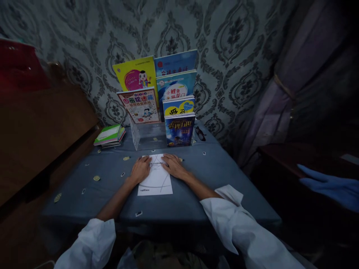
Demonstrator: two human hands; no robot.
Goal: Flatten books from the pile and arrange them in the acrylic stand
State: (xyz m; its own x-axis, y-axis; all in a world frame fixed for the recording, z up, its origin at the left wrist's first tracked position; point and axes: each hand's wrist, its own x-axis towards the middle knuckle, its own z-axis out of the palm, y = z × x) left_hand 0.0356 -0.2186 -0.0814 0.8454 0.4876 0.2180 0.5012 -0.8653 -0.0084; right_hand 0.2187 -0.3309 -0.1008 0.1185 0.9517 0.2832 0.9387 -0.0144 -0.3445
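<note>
A white booklet [155, 181] with thin curved grey lines and small dark print lies flat on the table, its short edge facing me. My left hand [141, 169] rests on its upper left side, fingers stretched over the cover. Across from it, my right hand [174, 166] lies on the upper right side with fingers extended. Both hands are open and press on the booklet without lifting it. Just beyond them stands a clear acrylic book rack [135, 135] with several upright picture books, among them a dark blue book [180, 130] at the front right.
A pile of thin booklets [110, 135] with a green cover sits left of the rack. Dark-framed glasses [200, 133] lie at its right. The table has a grey-blue cloth [224, 179]. A blue glove-like shape [331, 185] shows at far right, near a dark red surface.
</note>
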